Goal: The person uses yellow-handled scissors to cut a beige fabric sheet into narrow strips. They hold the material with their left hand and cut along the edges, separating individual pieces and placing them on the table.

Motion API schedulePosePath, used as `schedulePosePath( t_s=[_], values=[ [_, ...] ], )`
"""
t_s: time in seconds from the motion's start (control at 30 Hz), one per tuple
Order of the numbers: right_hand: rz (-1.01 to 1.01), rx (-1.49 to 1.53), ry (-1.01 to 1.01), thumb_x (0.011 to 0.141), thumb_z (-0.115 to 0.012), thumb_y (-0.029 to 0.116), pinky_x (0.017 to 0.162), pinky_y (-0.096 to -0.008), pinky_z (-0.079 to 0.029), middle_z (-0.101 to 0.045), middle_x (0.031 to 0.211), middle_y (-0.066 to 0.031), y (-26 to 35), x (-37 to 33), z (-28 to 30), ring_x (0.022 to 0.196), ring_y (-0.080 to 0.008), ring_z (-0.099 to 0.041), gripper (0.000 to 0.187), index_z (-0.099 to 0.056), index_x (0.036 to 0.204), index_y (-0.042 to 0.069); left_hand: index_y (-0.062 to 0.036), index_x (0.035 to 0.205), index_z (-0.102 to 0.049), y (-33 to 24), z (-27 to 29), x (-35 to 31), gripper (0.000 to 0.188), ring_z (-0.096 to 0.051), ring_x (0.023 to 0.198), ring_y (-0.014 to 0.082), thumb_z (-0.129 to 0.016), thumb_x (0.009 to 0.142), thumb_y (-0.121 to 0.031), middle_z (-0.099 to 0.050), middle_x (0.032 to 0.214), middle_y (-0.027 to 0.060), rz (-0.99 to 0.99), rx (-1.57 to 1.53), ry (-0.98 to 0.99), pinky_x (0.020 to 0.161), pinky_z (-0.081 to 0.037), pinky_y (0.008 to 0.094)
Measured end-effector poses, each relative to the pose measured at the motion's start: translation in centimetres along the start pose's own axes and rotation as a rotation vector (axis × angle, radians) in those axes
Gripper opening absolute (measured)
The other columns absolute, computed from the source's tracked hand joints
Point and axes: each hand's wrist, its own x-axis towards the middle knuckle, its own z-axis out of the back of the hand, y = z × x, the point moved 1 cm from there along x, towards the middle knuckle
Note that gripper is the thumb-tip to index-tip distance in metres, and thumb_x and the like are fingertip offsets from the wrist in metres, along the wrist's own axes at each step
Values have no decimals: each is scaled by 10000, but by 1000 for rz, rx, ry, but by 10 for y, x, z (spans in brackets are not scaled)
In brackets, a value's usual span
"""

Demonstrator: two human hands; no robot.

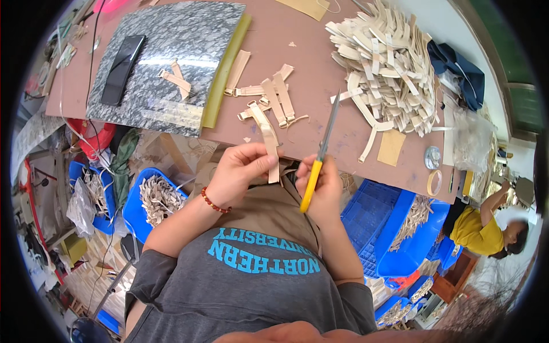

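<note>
My left hand (240, 171), a beaded bracelet at its wrist, pinches a beige fabric strap (265, 130) with a small buckle at its far end. The strap's lower end hangs below my fingers, over the table's front edge. In my right hand (327, 187) is a pair of yellow-handled scissors (310, 187), the blades together and pointing away from me across the table edge. Several more beige straps (279, 98) lie loosely just beyond the left hand, some with buckles. One crossed pair (178, 82) rests on the grey marbled board.
The marbled board (171, 34) on the brown table (286, 43) bears a black phone (123, 70). A large heap of cream straps (389, 68) stands at the back right, near a tape roll (434, 182). Blue bins (132, 208) of straps flank me. A person in yellow (477, 231) is at the far right.
</note>
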Motion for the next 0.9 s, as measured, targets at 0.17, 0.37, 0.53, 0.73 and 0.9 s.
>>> schedulePosePath(
  t_s=[0.17,0.37,0.53,0.73,0.9],
  values=[
    [10,-526,47,516,-885,227,551,-290,-429,-492,745,-23,20,-18,13,619,-129,-472,618,-521,981,45,1,1082,-606,-6,4,-2,218,-617,825,82,-635,868,-25,-653,922,41,-182,24,-103,703,-522,221],
    [282,-847,14,422,-904,386,520,-326,-409,-460,700,-35,21,-23,20,586,-198,-472,705,-545,927,50,-3,1131,-540,-7,-1,-5,289,-633,822,119,-611,854,36,-649,924,67,-329,121,-155,725,-542,256],
    [367,-903,3,429,-890,429,521,-336,-416,-477,704,-43,20,-23,23,591,-211,-489,705,-547,916,51,-5,1129,-532,-12,-4,-7,287,-636,839,129,-599,855,47,-651,940,79,-357,127,-132,741,-546,266],
    [376,-877,34,420,-885,448,528,-341,-426,-501,721,-61,19,-22,22,601,-222,-503,721,-546,909,40,-8,1103,-518,-12,-2,-8,265,-635,860,132,-590,855,55,-650,954,81,-405,98,-121,754,-547,273],
    [388,-867,51,428,-882,450,537,-344,-434,-510,726,-69,23,-20,22,605,-229,-511,715,-546,905,38,-5,1101,-510,-8,0,-7,270,-633,875,137,-583,852,66,-643,963,82,-445,74,-135,774,-547,282]
  ],
)
